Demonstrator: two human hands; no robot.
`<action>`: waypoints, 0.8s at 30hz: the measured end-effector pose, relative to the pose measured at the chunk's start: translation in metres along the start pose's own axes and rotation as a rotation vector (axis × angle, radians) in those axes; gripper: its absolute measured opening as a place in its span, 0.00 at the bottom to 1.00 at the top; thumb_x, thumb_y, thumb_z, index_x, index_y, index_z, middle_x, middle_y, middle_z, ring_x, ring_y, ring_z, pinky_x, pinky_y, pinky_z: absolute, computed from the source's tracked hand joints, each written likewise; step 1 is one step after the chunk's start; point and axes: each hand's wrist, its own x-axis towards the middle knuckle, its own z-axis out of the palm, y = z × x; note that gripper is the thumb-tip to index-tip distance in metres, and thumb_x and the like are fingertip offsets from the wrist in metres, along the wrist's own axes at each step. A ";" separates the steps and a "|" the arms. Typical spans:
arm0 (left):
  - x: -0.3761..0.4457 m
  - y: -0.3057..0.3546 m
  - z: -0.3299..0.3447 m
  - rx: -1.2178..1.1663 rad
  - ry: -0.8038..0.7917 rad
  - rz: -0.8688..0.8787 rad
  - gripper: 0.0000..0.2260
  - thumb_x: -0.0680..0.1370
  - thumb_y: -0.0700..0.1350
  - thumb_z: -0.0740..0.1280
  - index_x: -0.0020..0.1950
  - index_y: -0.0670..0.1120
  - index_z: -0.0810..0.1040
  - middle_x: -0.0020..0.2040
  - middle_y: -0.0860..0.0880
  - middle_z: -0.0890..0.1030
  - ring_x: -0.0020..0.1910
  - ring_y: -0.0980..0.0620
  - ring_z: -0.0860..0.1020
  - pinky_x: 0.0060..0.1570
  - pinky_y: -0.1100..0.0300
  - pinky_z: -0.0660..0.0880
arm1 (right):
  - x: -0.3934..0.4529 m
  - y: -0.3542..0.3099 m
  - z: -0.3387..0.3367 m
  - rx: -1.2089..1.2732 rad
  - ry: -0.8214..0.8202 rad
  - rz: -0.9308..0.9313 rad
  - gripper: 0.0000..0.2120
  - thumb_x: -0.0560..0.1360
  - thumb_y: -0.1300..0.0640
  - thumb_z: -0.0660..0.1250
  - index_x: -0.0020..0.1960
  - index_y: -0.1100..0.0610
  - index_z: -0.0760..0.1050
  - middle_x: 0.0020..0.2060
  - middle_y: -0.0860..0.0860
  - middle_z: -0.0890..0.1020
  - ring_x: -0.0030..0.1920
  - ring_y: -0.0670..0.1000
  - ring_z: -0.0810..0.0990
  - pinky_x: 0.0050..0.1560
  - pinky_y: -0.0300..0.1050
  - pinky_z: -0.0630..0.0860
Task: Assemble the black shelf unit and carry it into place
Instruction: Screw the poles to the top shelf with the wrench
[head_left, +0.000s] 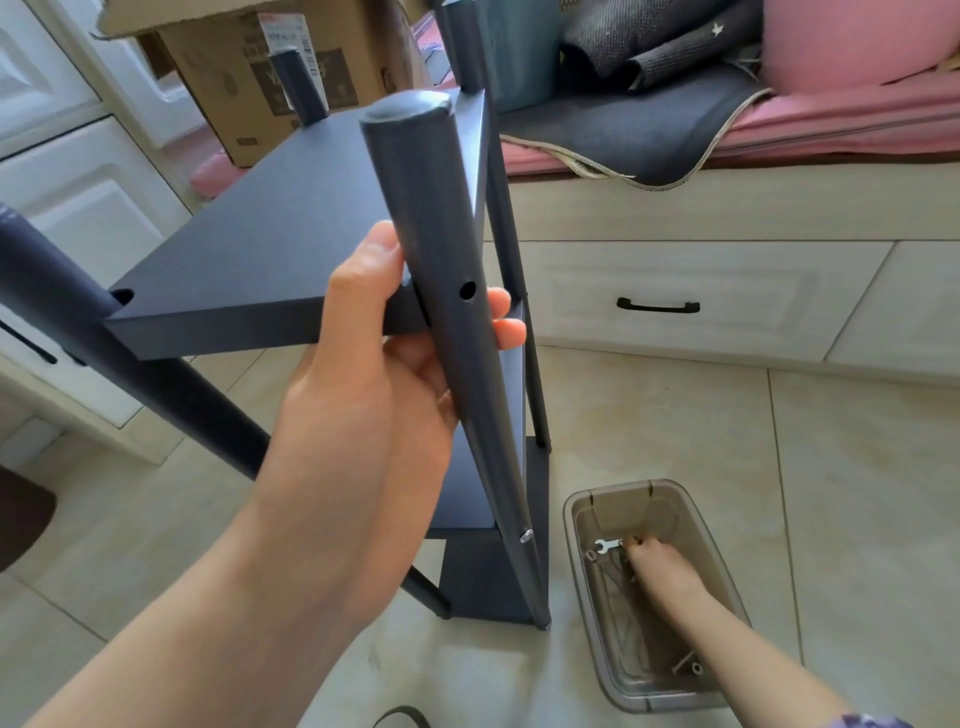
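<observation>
Your left hand (379, 364) holds the front post (447, 291) of the black shelf unit (291, 228), with the fingers curled around the tube just beside an open screw hole (467, 290). The unit stands upright on the tiled floor (675, 426), between the white cabinet (78, 171) on your left and the drawer base (675, 301) of the bench on your right. Lower on the same post a screw head (526, 535) is visible. Your right hand (662, 571) reaches down into the clear plastic box (587, 514), which stands on the floor just beside the foot of the unit; its fingertips are near a small wrench (607, 545), but whether they hold anything I cannot tell. Behind the unit stands a cardboard box (234, 73), and dark mats (639, 119) lie on the pink cushion (841, 124).
</observation>
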 end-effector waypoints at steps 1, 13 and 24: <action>0.000 0.000 -0.001 0.001 -0.005 -0.002 0.18 0.80 0.56 0.63 0.35 0.53 0.86 0.37 0.50 0.84 0.40 0.51 0.84 0.43 0.61 0.80 | -0.001 -0.001 0.001 0.015 0.006 0.002 0.19 0.82 0.67 0.52 0.72 0.60 0.66 0.66 0.59 0.73 0.64 0.59 0.77 0.60 0.50 0.74; -0.008 0.005 0.009 -0.002 0.034 -0.070 0.17 0.83 0.52 0.61 0.40 0.52 0.84 0.37 0.49 0.83 0.41 0.53 0.83 0.49 0.58 0.79 | -0.057 -0.029 -0.070 0.402 0.132 -0.161 0.03 0.80 0.59 0.64 0.48 0.54 0.71 0.49 0.52 0.80 0.46 0.49 0.77 0.43 0.38 0.68; -0.015 0.025 0.010 -0.022 -0.006 -0.237 0.12 0.82 0.52 0.62 0.48 0.50 0.83 0.39 0.49 0.83 0.43 0.53 0.83 0.61 0.53 0.73 | -0.249 -0.089 -0.295 0.966 0.545 -0.427 0.04 0.79 0.61 0.66 0.48 0.53 0.74 0.33 0.51 0.83 0.29 0.43 0.79 0.31 0.32 0.71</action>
